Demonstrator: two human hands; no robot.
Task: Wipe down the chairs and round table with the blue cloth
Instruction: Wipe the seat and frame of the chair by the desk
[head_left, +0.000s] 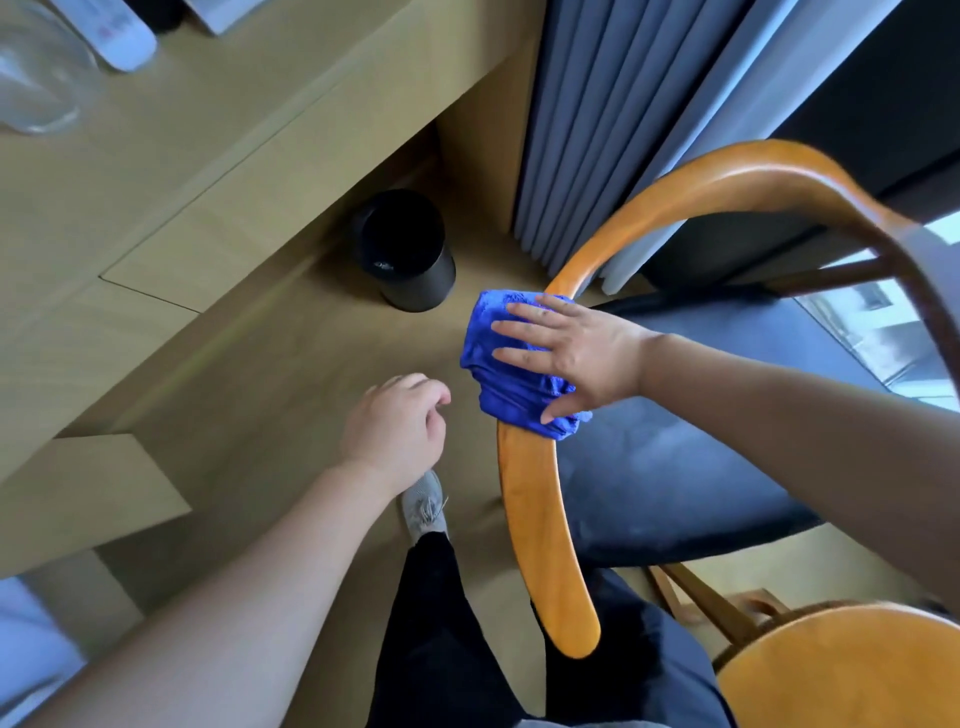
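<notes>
Blue cloth (511, 364) lies under the flat right hand (576, 353), pressed onto the chair rail (540, 530); left hand (397, 431) hangs loosely curled, empty.

Hands two: left hand (395, 431), right hand (576, 358); blue cloth (501, 387) one; chair (530, 519) one; bin (415, 275) one.

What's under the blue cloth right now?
The blue cloth drapes over the chair's curved wooden rail, with the right hand flat on top. The rail stretch beneath is hidden.
</notes>
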